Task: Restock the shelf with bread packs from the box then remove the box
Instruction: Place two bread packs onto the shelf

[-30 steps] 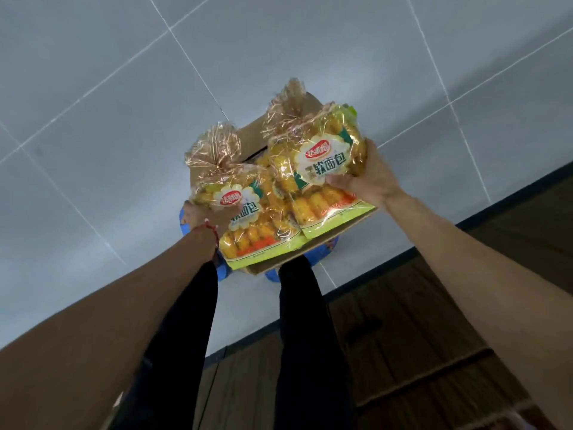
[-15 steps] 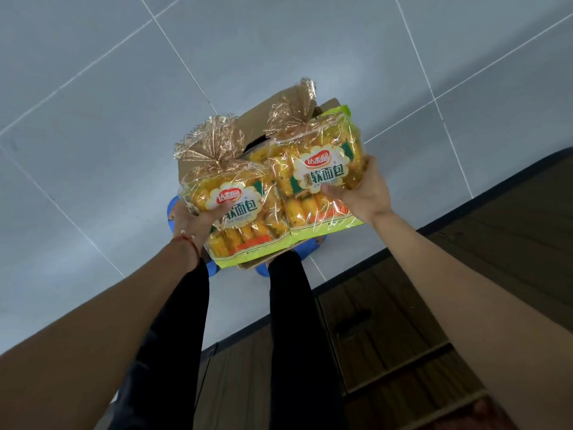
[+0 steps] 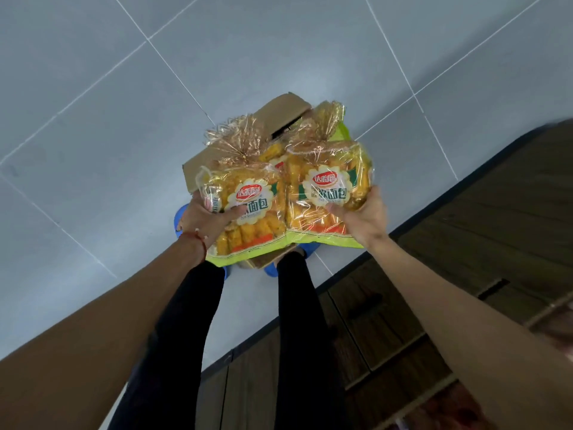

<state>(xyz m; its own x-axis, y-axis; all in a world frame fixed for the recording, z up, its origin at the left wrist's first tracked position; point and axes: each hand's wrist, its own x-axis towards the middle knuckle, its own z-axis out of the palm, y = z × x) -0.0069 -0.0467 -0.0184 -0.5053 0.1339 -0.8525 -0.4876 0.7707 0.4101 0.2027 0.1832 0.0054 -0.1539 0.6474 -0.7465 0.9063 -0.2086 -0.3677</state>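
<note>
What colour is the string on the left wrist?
The string is red; the head view shows it best.

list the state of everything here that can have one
left hand, gripping the left bread pack
right hand, gripping the right bread pack
both packs, sealed, held above the box
box, flaps open, on the floor, more bread inside
cupboard doors, shut

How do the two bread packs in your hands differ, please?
The left-hand pack sits lower in view than the right-hand pack. The left hand lays its thumb over part of the left-hand pack's label; the right hand has its thumb just under the right-hand pack's label. Both share the same label, clear wrap and green bottom band.
</note>
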